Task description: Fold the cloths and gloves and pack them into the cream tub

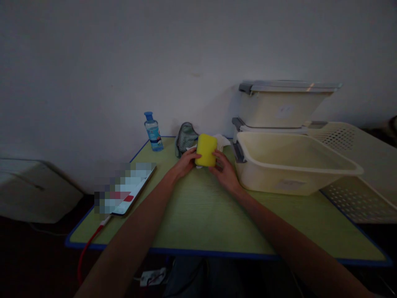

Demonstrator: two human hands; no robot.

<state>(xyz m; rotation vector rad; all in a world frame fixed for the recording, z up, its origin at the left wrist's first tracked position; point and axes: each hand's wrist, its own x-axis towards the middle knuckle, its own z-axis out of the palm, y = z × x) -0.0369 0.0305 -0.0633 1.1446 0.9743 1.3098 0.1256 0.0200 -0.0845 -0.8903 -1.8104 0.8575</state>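
Between my two hands is a yellow block with rounded corners (pixel 206 150), raised over the far part of the table; whether it is a sponge or a case I cannot tell. My left hand (pixel 185 162) grips its lower left side, thumb on the near face. On the right edge, my right hand (pixel 224 169) holds it with bent fingers. Just behind it lies a grey-green mesh pouch (pixel 185 138). Some white tissue or cloth (pixel 222 142) shows behind the block, partly hidden by it.
A blue bottle (pixel 154 134) stands at the table's back left. Nearer, a phone (pixel 133 188) lies with a red cable (pixel 88 244) plugged in. To the right are an open cream bin (pixel 291 182), a lidded bin (pixel 279 109) behind it and a perforated white basket (pixel 369 153). The table (pixel 204 223) has a blue edge.
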